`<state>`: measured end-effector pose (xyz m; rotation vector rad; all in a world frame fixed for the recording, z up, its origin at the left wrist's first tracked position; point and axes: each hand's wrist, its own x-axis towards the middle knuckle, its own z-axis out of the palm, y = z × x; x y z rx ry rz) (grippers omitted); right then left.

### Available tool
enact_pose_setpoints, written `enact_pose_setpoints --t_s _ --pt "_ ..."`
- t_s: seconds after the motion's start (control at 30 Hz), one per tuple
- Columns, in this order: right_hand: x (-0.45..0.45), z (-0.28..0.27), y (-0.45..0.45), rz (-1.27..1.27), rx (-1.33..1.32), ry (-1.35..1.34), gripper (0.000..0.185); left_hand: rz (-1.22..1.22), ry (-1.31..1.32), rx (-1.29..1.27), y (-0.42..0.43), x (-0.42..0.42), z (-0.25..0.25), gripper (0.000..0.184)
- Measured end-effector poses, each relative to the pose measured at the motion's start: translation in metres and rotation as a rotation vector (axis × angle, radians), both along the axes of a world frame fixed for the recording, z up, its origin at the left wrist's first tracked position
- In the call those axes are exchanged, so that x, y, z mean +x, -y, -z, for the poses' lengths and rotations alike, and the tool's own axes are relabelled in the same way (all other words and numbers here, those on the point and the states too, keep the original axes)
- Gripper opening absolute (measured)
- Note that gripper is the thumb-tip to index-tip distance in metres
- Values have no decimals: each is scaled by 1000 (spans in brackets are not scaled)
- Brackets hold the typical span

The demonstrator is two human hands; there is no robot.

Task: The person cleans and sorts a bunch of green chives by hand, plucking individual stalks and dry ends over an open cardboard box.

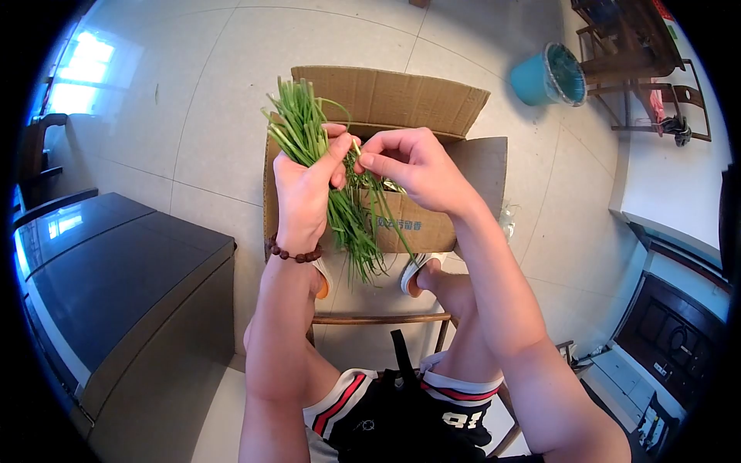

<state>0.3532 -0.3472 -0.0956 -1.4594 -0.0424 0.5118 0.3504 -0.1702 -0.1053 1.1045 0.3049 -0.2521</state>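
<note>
A thick bunch of long green stalks [299, 127] is held in my left hand [305, 181], its cut ends up and its thin leaves hanging down over the box. My right hand [405, 166] is beside it, thumb and forefinger pinched on the pale end of a single stalk [356, 148] close to my left fingertips. Beneath both hands stands an open cardboard box [386, 92] with its flaps spread. More greens show inside, partly hidden by my hands. A dark bead bracelet is on my left wrist.
Dark glossy cabinet [154, 309] at the left. Blue bucket with a plastic liner [532, 79] at the upper right, near a wooden stand [629, 65]. My knees and slippered feet are close behind the box on the tiled floor [224, 100].
</note>
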Motion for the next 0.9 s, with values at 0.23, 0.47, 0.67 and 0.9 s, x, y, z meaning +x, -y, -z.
enact_pose_setpoints --t_s 0.23,0.47,0.67,0.9 --pt "1 -5 1 4 -57 -1 16 -59 -31 53 -5 4 -1 28" --pt "1 6 -2 -9 -71 -17 16 39 -48 141 -3 0 -4 32" --pt "-1 11 -2 8 -137 -13 15 -112 -79 149 -22 6 -1 28" --pt "-21 78 -19 -10 -485 -85 22 -53 -124 148 -44 1 -4 27"
